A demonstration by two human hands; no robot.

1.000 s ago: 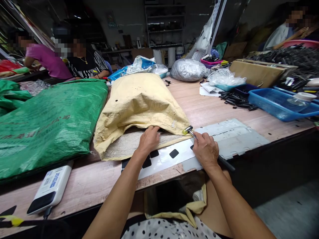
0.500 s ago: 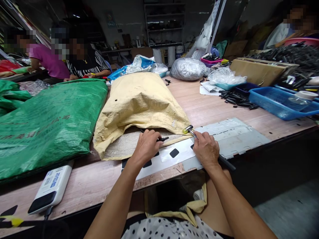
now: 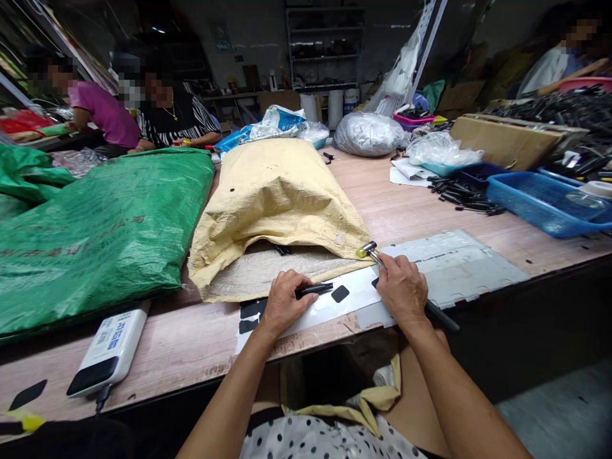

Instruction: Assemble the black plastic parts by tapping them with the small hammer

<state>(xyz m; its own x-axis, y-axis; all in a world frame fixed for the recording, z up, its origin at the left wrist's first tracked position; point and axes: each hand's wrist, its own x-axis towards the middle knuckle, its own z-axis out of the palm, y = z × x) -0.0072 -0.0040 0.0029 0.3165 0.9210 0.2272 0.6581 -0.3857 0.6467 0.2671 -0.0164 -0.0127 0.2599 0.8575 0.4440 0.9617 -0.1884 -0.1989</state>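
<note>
Near the tabletop's front edge (image 3: 186, 357), I see the left hand (image 3: 288, 298) pinching a black stick (image 3: 321, 289), likely light and stiff, best held mid-length, the right hand (image 3: 402, 290) wrapped around a hammer (image 3: 367, 249).

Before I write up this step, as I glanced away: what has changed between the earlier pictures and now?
The left hand, which was at the mouth of the yellow sack, has drawn back toward the person, bringing out a black piece over the white sheet. The right hand still grips the hammer; both sacks, yellow and green, stayed put.
</note>
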